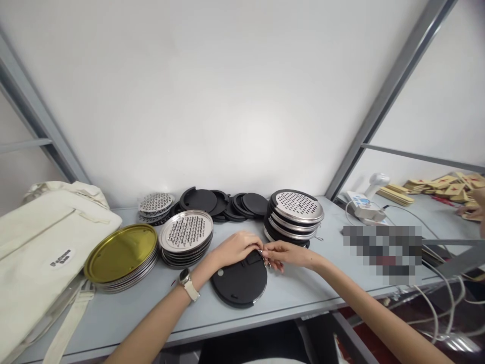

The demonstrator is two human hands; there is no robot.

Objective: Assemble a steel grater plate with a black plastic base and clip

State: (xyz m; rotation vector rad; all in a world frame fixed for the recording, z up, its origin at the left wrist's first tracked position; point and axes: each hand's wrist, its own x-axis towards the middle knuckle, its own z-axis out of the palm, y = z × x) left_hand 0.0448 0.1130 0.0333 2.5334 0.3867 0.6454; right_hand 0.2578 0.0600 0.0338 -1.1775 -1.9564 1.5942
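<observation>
A round black disc (pixel 240 283) lies on the grey table in front of me, with a thin bright metal edge at its lower right. My left hand (pixel 238 247) rests over the disc's upper edge, its fingers bent round the rim. At the disc's upper right, my right hand (pixel 286 254) pinches a small shiny metal piece (pixel 266 261) against the rim; its exact shape is too small to tell. The fingertips of both hands almost meet there. A watch is on my left wrist.
Left of the disc stand stacked grater plates (pixel 185 231), gold-topped round plates (pixel 121 253) and a cream bag (pixel 34 253). Black discs (pixel 199 200) lie along the wall. A stack of assembled graters (pixel 297 207) is behind my right hand. Cables and another person's hand (pixel 472 210) are at right.
</observation>
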